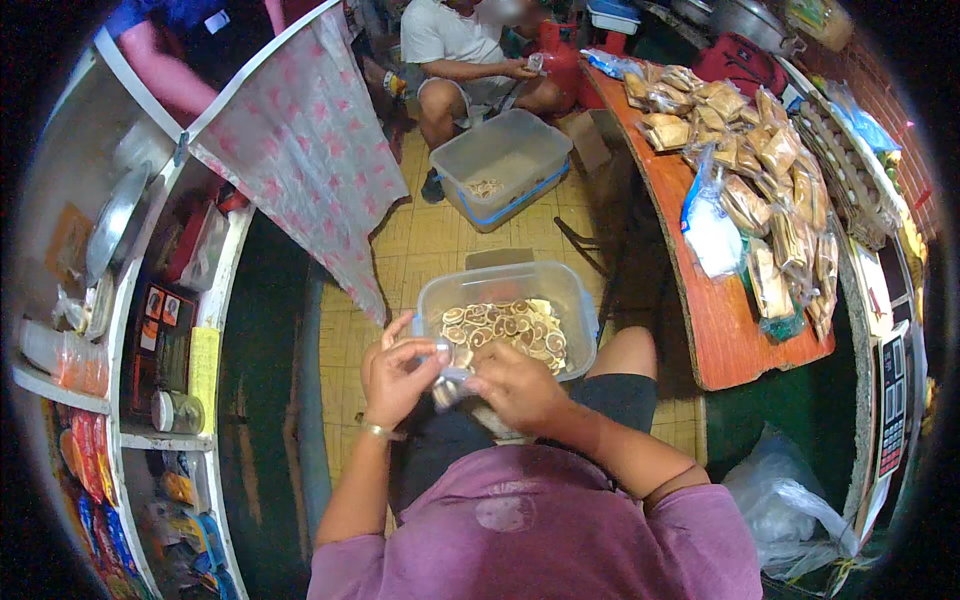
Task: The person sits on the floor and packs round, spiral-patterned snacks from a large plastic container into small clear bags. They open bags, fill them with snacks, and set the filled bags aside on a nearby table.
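Note:
Between my two hands is a small clear plastic bag with a few pale pieces in it. My left hand pinches the bag near its top between thumb and fingers. From the other side, my right hand grips the bag's edge; its curled fingers partly hide what lies under them. Just beyond my hands, a clear plastic tub holds many round, flat snack pieces with brown spiral centres. My hands cover part of its near rim.
A second clear tub stands on the tiled floor before a seated person. At right, a wooden table bears bagged snacks. Left are shelves and a hanging cloth; another person's arm reaches behind it.

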Demonstrator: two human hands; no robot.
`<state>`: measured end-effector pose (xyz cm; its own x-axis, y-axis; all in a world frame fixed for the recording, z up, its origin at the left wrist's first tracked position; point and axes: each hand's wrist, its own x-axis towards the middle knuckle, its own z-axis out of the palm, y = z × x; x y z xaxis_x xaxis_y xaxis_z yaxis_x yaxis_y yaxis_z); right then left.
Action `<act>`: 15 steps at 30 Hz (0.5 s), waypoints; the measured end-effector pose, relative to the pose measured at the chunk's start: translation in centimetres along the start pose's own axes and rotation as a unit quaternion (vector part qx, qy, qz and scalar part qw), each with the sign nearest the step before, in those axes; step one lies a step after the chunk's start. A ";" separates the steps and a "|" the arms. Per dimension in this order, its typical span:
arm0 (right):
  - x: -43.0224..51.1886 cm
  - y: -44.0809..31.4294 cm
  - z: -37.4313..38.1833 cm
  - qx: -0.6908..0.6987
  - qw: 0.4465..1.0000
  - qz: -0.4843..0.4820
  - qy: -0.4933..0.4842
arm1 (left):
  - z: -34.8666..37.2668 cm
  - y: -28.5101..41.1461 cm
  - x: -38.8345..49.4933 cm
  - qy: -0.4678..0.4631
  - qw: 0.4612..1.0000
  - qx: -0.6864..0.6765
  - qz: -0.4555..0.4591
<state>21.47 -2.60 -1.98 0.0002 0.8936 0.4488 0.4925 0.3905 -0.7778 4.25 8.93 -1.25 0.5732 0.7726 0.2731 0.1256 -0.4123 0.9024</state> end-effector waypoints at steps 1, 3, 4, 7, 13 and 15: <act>0.1 0.2 -0.7 0.031 0.999 -0.004 -0.009 | -0.4 -0.2 -0.5 -0.026 0.998 -0.054 -0.029; 0.5 1.0 -1.4 0.266 0.954 0.136 -0.015 | -1.1 0.0 -1.4 -0.073 0.993 -0.081 0.049; 0.6 1.4 -1.7 0.382 0.890 0.243 -0.047 | -1.3 0.2 -1.7 -0.085 0.989 -0.099 0.072; 0.4 2.3 -1.2 0.538 0.753 0.373 -0.067 | -1.5 0.5 -2.0 -0.115 0.975 -0.165 0.091; 0.0 1.8 -0.3 0.642 0.682 0.352 0.002 | 0.0 -0.7 -3.2 -0.075 0.941 -0.328 -0.009; 0.2 0.9 -0.4 0.663 0.667 0.339 0.022 | 0.3 -1.2 -3.6 -0.066 0.935 -0.347 -0.032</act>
<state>22.26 -2.15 -2.40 -0.1281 0.9683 -0.2143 -0.8364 -0.2215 -0.5014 2.26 6.54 -3.39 0.6838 0.6990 0.2093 -0.3661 0.0805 0.9271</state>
